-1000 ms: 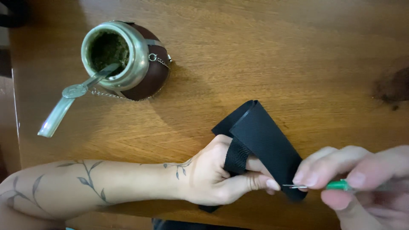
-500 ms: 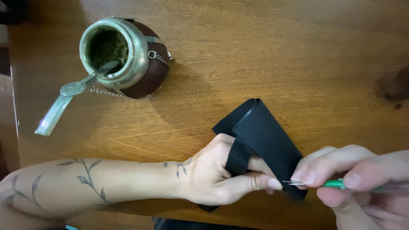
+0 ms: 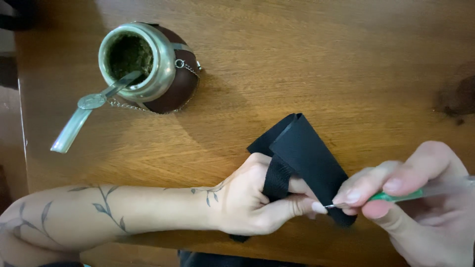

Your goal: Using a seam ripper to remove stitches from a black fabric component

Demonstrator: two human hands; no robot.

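Working over a wooden table, we go through the scene from largest thing to smallest, with the risk at each.

Table [image 3: 307,59]: bare wood bears everything. We judge it slick, so the fabric could slide if our grip loosens.

Left hand [image 3: 257,205]: clenched around the strap, thumb and forefinger pinching the fabric beside the tool tip. We judge this thumb the part most at risk: a slip of the point would run straight into it.

Right hand [image 3: 420,207]: closed on the tool, fingers pinched low on the handle near the metal. Pushing too hard could send the point through the fabric and on toward our left thumb.

Strap [image 3: 307,153]: wide black webbing, folded over, looped around the fingers of our left hand, its fold lying on the table and its near end between both hands. A snag could tear threads we mean to keep; we cannot tell which stitch the tip meets.

Cup [image 3: 148,62]: round brown gourd with a metal rim, full of green herb, well apart at the far left. A jerk of our left elbow could tip it.

Straw [image 3: 79,123]: metal, leaning out of the cup toward the table edge, easily knocked.

Tool [image 3: 396,196]: green handle, thin metal point touching the strap; small enough to twist in the fingers.
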